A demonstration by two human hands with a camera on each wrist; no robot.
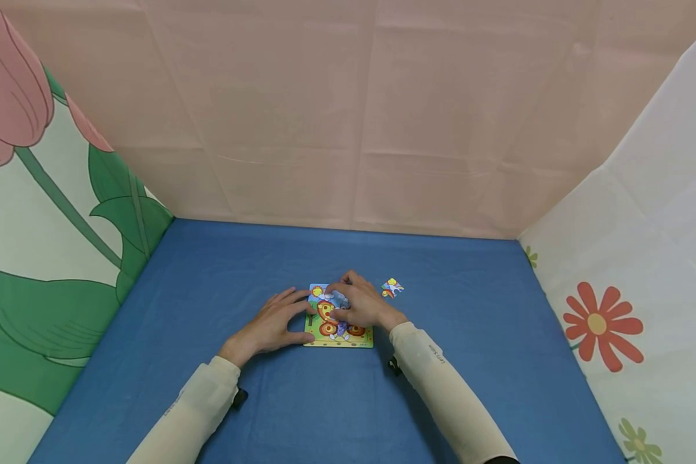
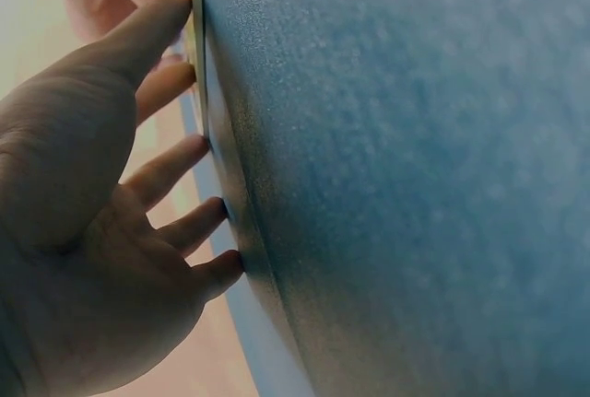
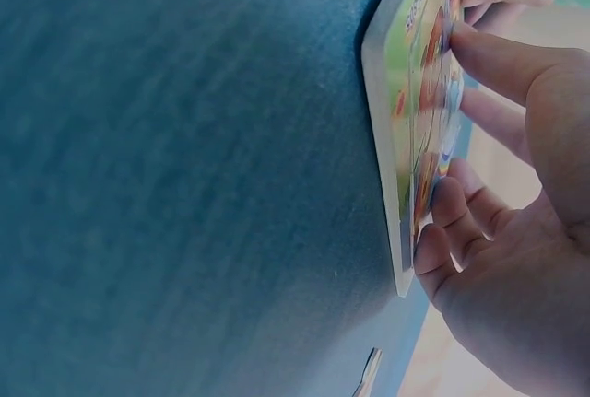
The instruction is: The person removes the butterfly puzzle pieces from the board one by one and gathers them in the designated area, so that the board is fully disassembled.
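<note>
A colourful jigsaw puzzle board (image 1: 338, 343) with a cartoon picture lies flat on the blue table. My left hand (image 1: 274, 324) spreads along its left side, thumb at the lower left corner and forefinger at the upper left. In the left wrist view, the other fingertips (image 2: 214, 205) of that hand touch the tabletop. My right hand (image 1: 362, 303) is over the board's upper right part, thumb and fingers bent around a puzzle piece (image 3: 452, 122) that stands slightly raised from the picture. The palm hides part of the board in the head view.
One loose puzzle piece (image 1: 392, 288) lies on the blue tablecloth (image 1: 301, 406), right of the board. A plain beige sheet (image 1: 348, 129) hangs behind the table. Flower-printed cloths (image 1: 661, 258) stand at both sides.
</note>
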